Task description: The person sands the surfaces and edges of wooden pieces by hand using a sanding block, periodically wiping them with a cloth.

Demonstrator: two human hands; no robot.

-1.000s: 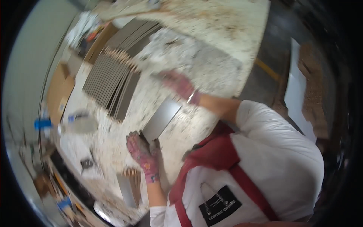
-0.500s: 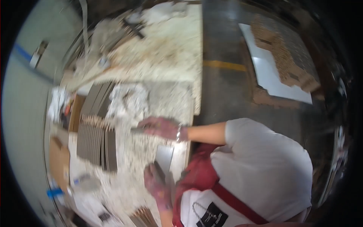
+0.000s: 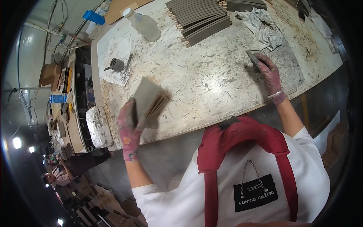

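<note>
L hand (image 3: 129,128), in a pink floral glove, is at the near-L part of the desk (image 3: 211,85). Its fingers grasp the near end of a small bundle of grey panels (image 3: 146,96), thumb one side, other fingers opp. Can't tell if grip takes one panel or several. Bundle is nr the desk's front edge, tilted in view, w/ tan edges fanned out on its R side.

R hand (image 3: 269,75), same kind of glove plus a silvery band at the wrist, is over the R part of the desk. Fingers are clenched on a flat grey piece (image 3: 252,59), seen almost edge-on; kind unclear. Hands are well apart, w/ bare, scuffed desk surface btwn.

Beyond the R hand, just past the grey piece, is a crumpled white cloth (image 3: 262,32) w/ dark stains. Back-centre: big row of grey panels (image 3: 202,19) set side by side, tan ends out. Back-L: clear bottle (image 3: 141,24) w/ white cap, tilted in view; blue-topped bottle (image 3: 93,17) further L. Nearer, a dark ribbed roll (image 3: 118,65) is on a white sheet (image 3: 118,78). White-wrapped block (image 3: 98,126) is beside the desk's L end. Co-worker (image 3: 62,177) far L, low in view.
</note>
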